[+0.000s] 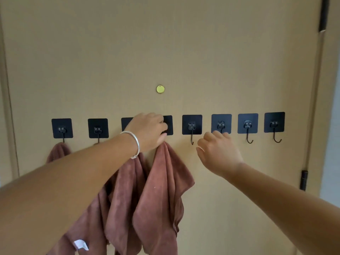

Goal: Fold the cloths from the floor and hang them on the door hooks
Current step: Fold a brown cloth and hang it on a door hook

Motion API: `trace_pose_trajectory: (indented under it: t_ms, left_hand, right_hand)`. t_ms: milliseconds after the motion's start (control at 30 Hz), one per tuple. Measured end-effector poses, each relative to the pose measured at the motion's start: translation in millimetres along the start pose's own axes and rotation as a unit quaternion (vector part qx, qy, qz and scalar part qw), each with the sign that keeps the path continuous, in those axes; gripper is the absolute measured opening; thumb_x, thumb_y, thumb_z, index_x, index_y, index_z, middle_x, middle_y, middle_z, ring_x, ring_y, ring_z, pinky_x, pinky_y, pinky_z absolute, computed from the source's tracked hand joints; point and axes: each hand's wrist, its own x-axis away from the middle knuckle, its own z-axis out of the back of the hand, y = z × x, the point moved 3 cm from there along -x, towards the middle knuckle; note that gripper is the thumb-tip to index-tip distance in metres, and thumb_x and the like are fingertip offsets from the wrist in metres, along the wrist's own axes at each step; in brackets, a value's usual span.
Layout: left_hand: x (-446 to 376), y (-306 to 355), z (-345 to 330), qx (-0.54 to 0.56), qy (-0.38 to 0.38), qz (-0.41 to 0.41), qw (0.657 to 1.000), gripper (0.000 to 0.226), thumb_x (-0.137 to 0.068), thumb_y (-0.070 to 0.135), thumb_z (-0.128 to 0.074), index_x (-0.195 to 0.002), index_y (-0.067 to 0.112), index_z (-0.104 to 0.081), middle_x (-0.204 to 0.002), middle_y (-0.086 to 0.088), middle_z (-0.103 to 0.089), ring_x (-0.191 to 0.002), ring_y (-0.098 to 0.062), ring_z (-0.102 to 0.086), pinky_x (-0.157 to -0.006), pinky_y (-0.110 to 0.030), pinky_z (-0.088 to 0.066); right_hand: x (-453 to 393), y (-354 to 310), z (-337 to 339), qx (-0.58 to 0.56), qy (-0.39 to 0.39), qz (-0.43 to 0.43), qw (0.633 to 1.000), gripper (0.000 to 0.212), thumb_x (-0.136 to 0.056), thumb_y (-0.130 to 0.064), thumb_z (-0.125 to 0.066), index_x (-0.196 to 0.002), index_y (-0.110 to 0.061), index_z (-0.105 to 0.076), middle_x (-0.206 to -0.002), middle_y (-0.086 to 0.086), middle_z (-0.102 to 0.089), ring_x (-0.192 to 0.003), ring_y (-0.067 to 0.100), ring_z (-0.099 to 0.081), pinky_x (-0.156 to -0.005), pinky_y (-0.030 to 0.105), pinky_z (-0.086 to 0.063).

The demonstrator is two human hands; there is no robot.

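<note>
A plain tan door (165,43) fills the view, smooth and matte, with a small round brass disc (160,89) set in its middle; below the disc runs a level row of black square adhesive hooks (192,126), each with a thin dark metal hook curling out at the bottom. Directly under the disc, the left hand (149,131), a silver bangle (132,142) on its wrist, has its grip curled round the top of a rust-brown cloth (161,190) at a hook there, so the hanging step looks to be in hand; the hook itself is hidden by the fingers. The cloth falls in soft, napped folds with a frayed lower edge. More cloths (121,190) of the same colour hang left of the disc, one showing a white label. The right hand (217,153) hovers down and right of the disc, fingers loosely bent, holding nothing, near two bare hooks. Next, the cloth likely needs settling over the hook tip before letting go, since so thin a hook gives loose fabric little purchase.
</note>
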Motion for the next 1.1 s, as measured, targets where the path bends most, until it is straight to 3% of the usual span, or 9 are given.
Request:
trace_pose_trajectory:
  t_ms: [133, 233, 467, 633, 867, 967, 1100]
  left_hand:
    - [-28, 51, -7, 0.07, 0.086, -0.084, 0.99, 0.037, -0.089, 0.035, -0.048, -0.12, 0.019, -0.059, -0.123, -0.004, -0.055, -0.113, -0.025, -0.051, -0.086, -0.037, -0.04]
    - [-58, 79, -5, 0.119, 0.121, -0.113, 0.979, 0.048, -0.091, 0.039, -0.049, -0.134, 0.018, -0.05, -0.135, -0.005, -0.049, -0.129, -0.025, -0.041, -0.103, -0.038, -0.031]
    - [-96, 149, 20, 0.239, 0.192, -0.177, 0.935, 0.054, -0.091, 0.041, -0.048, -0.139, 0.018, -0.043, -0.138, -0.001, -0.046, -0.134, -0.022, -0.036, -0.111, -0.037, -0.024]
    - [-90, 207, 51, 0.324, 0.238, -0.238, 0.884, 0.053, -0.093, 0.041, -0.047, -0.141, 0.019, -0.041, -0.144, -0.002, -0.041, -0.137, -0.02, -0.032, -0.114, -0.039, -0.021]
    - [-54, 300, 153, 0.474, 0.282, -0.319, 0.771, 0.067, -0.093, 0.045, -0.046, -0.15, 0.017, -0.026, -0.152, -0.005, -0.033, -0.141, -0.021, -0.027, -0.116, -0.037, -0.016]
    - [-23, 338, 217, 0.517, 0.308, -0.356, 0.715, 0.068, -0.093, 0.048, -0.043, -0.15, 0.017, -0.024, -0.153, -0.004, -0.03, -0.142, -0.021, -0.024, -0.117, -0.038, -0.014]
    - [25, 380, 314, 0.547, 0.332, -0.404, 0.654, 0.071, -0.094, 0.055, -0.038, -0.151, 0.018, -0.018, -0.154, -0.003, -0.025, -0.144, -0.02, -0.018, -0.118, -0.042, -0.012]
  right_hand:
    - [19, 36, 12, 0.053, -0.021, -0.052, 0.997, 0.025, -0.094, -0.034, -0.044, -0.09, -0.019, -0.063, -0.088, 0.0, -0.056, -0.084, 0.023, -0.049, -0.081, 0.038, -0.04]
    - [40, 66, 27, 0.119, -0.052, -0.092, 0.987, 0.026, -0.093, -0.038, -0.046, -0.103, -0.02, -0.063, -0.104, 0.003, -0.059, -0.101, 0.026, -0.051, -0.099, 0.043, -0.036]
    - [97, 114, 101, 0.252, -0.143, -0.212, 0.933, 0.034, -0.093, -0.043, -0.045, -0.119, -0.024, -0.057, -0.119, 0.002, -0.056, -0.114, 0.025, -0.049, -0.108, 0.045, -0.03]
    - [151, 104, 176, 0.327, -0.176, -0.296, 0.88, 0.034, -0.089, -0.04, -0.054, -0.114, -0.019, -0.063, -0.116, 0.007, -0.059, -0.113, 0.029, -0.052, -0.107, 0.048, -0.031]
    - [237, 60, 318, 0.468, -0.242, -0.402, 0.749, 0.034, -0.084, -0.04, -0.061, -0.108, -0.016, -0.065, -0.109, 0.009, -0.06, -0.105, 0.032, -0.056, -0.103, 0.052, -0.033]
    - [271, 34, 386, 0.516, -0.293, -0.453, 0.665, 0.04, -0.088, -0.047, -0.052, -0.118, -0.023, -0.059, -0.121, 0.005, -0.055, -0.116, 0.027, -0.05, -0.108, 0.049, -0.027]
    - [311, -13, 478, 0.556, -0.3, -0.511, 0.583, 0.045, -0.09, -0.05, -0.048, -0.128, -0.026, -0.053, -0.13, 0.003, -0.052, -0.122, 0.026, -0.047, -0.11, 0.048, -0.024]
